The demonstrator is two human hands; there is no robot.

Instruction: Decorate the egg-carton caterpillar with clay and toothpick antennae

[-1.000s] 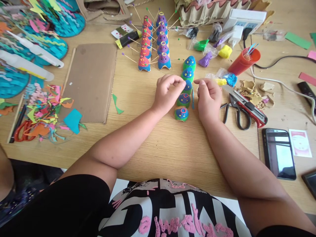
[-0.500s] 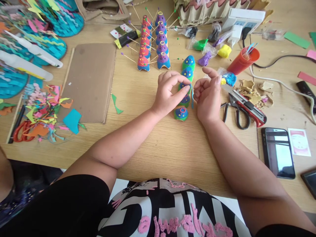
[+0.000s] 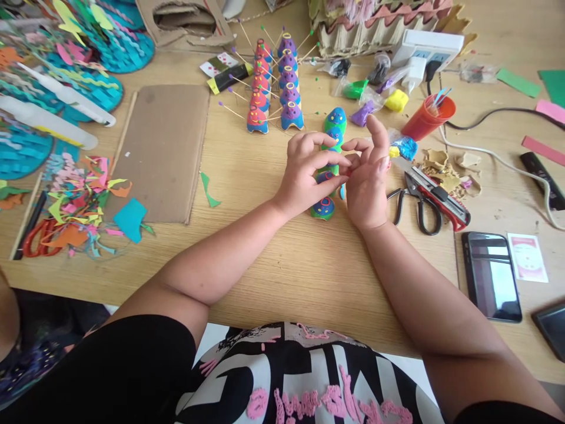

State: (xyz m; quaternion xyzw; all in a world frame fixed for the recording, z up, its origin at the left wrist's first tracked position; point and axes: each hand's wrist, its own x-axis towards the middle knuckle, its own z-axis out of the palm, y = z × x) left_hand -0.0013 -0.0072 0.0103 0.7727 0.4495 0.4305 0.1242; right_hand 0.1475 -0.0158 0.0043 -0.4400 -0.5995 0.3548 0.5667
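My left hand [image 3: 311, 171] is closed in a pinch, its thumb and forefinger tips meeting the curled fingers of my right hand [image 3: 368, 185]. Whatever sits between those fingertips is too small to make out. My right palm faces up, with one finger stretched upward and the fingers apart. Below and behind the hands stands a row of blue-and-green clay-covered egg-carton caterpillar segments [image 3: 323, 207], partly hidden by my fingers. The nearest one has a red ring and yellow dots; the far end has a face [image 3: 337, 116]. A thin blue stick [image 3: 342, 192] shows beside the row.
Finished-looking red [image 3: 257, 118] and purple [image 3: 292, 115] caterpillars with pin legs stand farther back. At right are pliers [image 3: 424, 206], a utility knife [image 3: 441, 197], a red cup [image 3: 428, 118] and a phone [image 3: 492, 277]. Cardboard [image 3: 159, 153] and paper scraps [image 3: 83, 206] lie left.
My hands have come together, the left moving slightly right and down until its fingertips touch the right hand's fingers. The view has shifted a little.
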